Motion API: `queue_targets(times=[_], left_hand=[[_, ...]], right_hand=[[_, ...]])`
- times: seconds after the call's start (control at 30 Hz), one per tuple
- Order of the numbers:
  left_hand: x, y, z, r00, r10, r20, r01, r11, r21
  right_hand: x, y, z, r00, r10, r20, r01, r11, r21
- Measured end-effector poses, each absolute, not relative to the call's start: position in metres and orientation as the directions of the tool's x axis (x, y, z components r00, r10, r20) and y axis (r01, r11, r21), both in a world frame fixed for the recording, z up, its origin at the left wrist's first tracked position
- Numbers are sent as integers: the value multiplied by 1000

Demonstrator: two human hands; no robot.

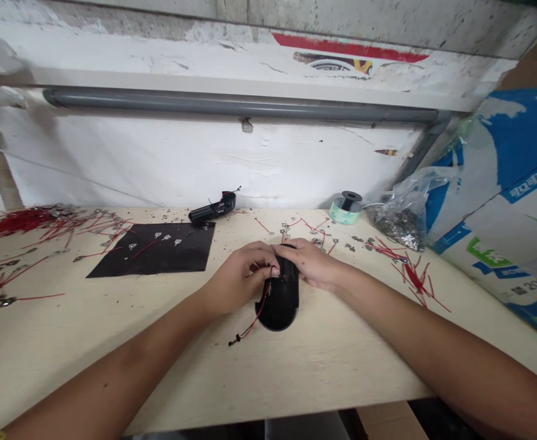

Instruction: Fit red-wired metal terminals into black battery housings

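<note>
Both of my hands hold a black plastic housing (281,304) upright on the pale wooden bench (323,373), its rounded end toward me. My left hand (241,275) pinches the housing's top edge and a thin red wire (258,313). That wire runs down the housing's left side and ends in a small dark terminal (234,339) lying on the bench. My right hand (312,263) wraps over the top of the housing from the other side. The fingers of both hands meet there and hide the housing's upper end.
A black sheet (158,250) with small metal parts lies left of my hands. Behind it is a similar black housing (213,206) with wires. Red wires with metal terminals (410,275) are scattered across the bench. Farther back are a tape roll (345,208) and a bag of metal parts (399,220).
</note>
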State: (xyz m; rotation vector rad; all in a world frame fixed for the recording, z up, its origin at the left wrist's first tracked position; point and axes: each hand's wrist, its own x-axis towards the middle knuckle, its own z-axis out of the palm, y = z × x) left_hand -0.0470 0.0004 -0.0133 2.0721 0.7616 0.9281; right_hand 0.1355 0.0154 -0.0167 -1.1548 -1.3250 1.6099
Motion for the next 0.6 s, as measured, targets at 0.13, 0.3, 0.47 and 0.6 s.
queue_targets(times=[0.13,0.3,0.47,0.6], left_hand=[[-49,0,-12,585,714,384,222,-596,771],[-50,0,-11,599,672,435,239,-668,705],[-51,0,-11,606,652,455,258,-703,663],[-51,-1,-11,592,674,442,266,-681,682]], right_hand=[[135,14,-14,-332,927,-172,7,-180,-984],[134,13,-12,-325,928,-183,-4,-194,-981],[133,13,-10,-284,930,-232,-14,-247,-969],[133,13,-10,-239,938,-252,-4,-261,-965]])
